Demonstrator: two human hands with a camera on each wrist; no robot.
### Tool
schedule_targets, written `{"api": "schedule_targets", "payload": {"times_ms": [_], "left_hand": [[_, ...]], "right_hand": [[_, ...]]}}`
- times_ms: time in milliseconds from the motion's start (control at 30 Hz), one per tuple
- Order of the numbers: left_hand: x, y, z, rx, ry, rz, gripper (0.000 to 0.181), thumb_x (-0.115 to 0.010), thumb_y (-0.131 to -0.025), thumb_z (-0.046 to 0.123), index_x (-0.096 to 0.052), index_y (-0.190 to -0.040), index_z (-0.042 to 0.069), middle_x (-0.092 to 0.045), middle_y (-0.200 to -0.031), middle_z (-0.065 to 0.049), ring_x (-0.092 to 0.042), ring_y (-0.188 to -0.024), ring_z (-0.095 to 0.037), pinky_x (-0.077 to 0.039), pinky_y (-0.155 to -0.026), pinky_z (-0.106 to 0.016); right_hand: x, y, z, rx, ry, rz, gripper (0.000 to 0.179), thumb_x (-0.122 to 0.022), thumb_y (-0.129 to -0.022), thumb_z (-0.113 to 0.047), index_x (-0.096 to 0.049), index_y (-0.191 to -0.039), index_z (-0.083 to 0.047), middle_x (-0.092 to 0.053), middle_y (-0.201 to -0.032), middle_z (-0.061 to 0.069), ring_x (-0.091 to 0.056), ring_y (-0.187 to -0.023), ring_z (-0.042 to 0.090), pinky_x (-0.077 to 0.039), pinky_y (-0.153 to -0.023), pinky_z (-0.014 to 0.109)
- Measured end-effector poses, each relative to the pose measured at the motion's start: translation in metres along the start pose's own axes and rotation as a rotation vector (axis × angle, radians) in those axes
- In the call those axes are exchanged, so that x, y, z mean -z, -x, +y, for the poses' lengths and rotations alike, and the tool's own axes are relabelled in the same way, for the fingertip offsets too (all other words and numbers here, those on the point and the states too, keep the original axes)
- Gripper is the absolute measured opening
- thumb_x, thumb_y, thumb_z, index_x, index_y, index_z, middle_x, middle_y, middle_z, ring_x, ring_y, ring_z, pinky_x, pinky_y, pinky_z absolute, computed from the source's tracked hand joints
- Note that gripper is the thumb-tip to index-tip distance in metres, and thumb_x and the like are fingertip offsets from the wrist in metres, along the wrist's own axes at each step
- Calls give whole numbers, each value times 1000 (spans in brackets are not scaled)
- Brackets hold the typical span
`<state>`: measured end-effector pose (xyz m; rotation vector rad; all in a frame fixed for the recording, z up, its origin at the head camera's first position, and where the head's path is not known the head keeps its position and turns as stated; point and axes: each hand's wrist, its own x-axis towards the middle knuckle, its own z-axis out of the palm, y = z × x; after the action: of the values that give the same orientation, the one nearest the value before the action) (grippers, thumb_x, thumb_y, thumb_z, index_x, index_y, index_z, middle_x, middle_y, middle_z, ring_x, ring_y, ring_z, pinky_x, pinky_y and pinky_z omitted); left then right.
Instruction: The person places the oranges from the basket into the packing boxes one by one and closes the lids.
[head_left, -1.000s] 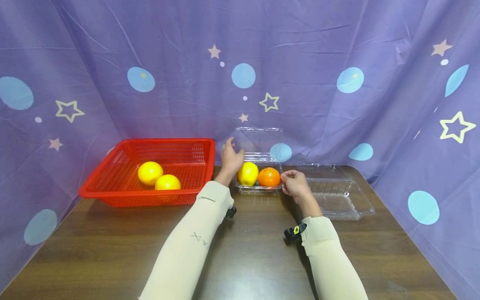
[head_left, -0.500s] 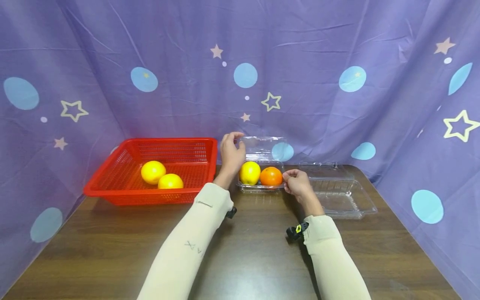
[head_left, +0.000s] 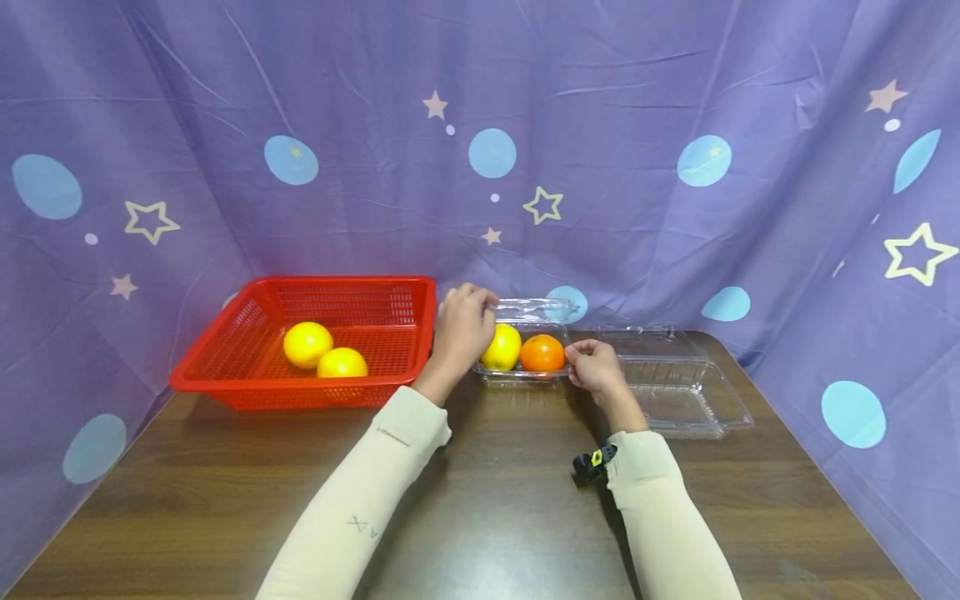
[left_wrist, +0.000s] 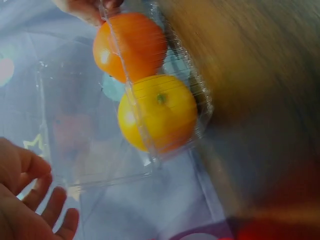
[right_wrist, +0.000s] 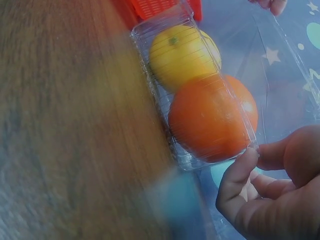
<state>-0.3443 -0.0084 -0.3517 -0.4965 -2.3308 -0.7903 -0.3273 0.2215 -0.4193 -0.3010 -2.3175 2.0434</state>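
In the head view, a clear plastic clamshell box (head_left: 517, 377) holds a yellow round fruit (head_left: 501, 347) on the left and an orange (head_left: 542, 354) on the right. Its hinged clear lid (head_left: 531, 310) stands up at the back, tilted forward over the fruit. My left hand (head_left: 465, 327) holds the lid near its left corner with bent fingers; in the left wrist view the fingertips (left_wrist: 59, 196) meet that corner. My right hand (head_left: 595, 367) pinches the box's right rim between thumb and fingers, plain in the right wrist view beside the orange (right_wrist: 210, 120).
A red plastic basket (head_left: 300, 385) on the left holds two yellow fruits (head_left: 307, 345). Another clear clamshell box (head_left: 675, 400) lies opened to the right, behind my right forearm. A purple patterned curtain (head_left: 622, 208) hangs along the table's (head_left: 517, 492) back edge.
My left hand has moved from beside the lid to its upper edge and brought it forward and down. The right hand keeps its pinch on the rim; the fruit stays in place.
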Motion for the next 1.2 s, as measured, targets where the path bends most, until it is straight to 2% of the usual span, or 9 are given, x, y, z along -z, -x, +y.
{"api": "schedule_targets", "payload": {"times_ms": [133, 233, 333, 433, 533, 733, 967, 1100, 1200], "left_hand": [[7, 5, 1, -55, -79, -88, 22, -62, -87, 1, -77, -101, 7, -68, -101, -9, -60, -96, -31, -47, -89, -45], [10, 9, 0, -96, -123, -131, 22, -63, -87, 1, -77, -102, 7, -68, -101, -9, -60, -95, -32, -47, -87, -45], [12, 13, -4, -133, -153, -149, 21, -64, -89, 0, -77, -102, 8, -69, -101, -9, -61, -93, -32, -49, -83, -46], [14, 19, -6, -164, -163, -166, 21, -64, -88, 0, -77, -102, 8, -70, -100, -8, -62, -91, -31, -50, -80, -47], [15, 24, -8, -191, -164, -182, 21, -65, -86, -2, -76, -101, 8, -69, -99, -7, -62, -91, -30, -50, -77, -47], [13, 35, -10, -243, -204, -204, 21, -68, -84, -3, -75, -100, 7, -69, -97, -7, -64, -89, -30, -50, -74, -46], [11, 42, -9, -260, -242, -249, 23, -68, -83, -3, -75, -101, 8, -69, -100, -8, -65, -90, -30, -52, -76, -45], [10, 46, -9, -279, -258, -249, 21, -71, -81, -3, -75, -99, 8, -68, -97, -8, -65, -88, -29, -53, -75, -44], [7, 49, -10, -291, -267, -256, 20, -72, -81, -2, -76, -98, 9, -68, -96, -7, -65, -86, -29, -53, -74, -43]], "right_hand": [[0, 0, 0, 51, 103, 21, 24, -57, -104, -12, -58, -116, 9, -57, -85, 10, -53, -58, 9, -51, -54, 19], [2, 1, -2, 140, 299, 48, 27, -59, -103, -16, -61, -115, 8, -64, -86, 16, -61, -61, 17, -54, -59, 27], [4, 5, -9, 240, 540, 76, 31, -61, -102, -20, -62, -118, 7, -70, -100, 24, -68, -81, 31, -56, -76, 40], [8, 12, -21, 301, 713, 75, 40, -63, -100, -21, -58, -125, 9, -66, -119, 29, -64, -108, 43, -50, -95, 52], [12, 19, -33, 321, 768, 52, 44, -67, -97, -20, -54, -127, 9, -62, -122, 32, -58, -116, 48, -46, -100, 57], [17, 29, -48, 396, 843, 33, 40, -78, -88, -15, -53, -112, 3, -60, -103, 23, -58, -100, 43, -46, -88, 58], [10, 41, -45, 594, 888, 79, 30, -79, -84, -7, -57, -102, 2, -55, -95, 18, -55, -87, 38, -47, -82, 53], [6, 43, -38, 725, 909, 113, 19, -77, -83, -2, -61, -95, 1, -59, -93, 18, -57, -86, 40, -48, -81, 53], [5, 44, -32, 818, 969, 118, 16, -75, -80, 3, -64, -90, -1, -62, -91, 17, -58, -85, 39, -50, -81, 52]]}}
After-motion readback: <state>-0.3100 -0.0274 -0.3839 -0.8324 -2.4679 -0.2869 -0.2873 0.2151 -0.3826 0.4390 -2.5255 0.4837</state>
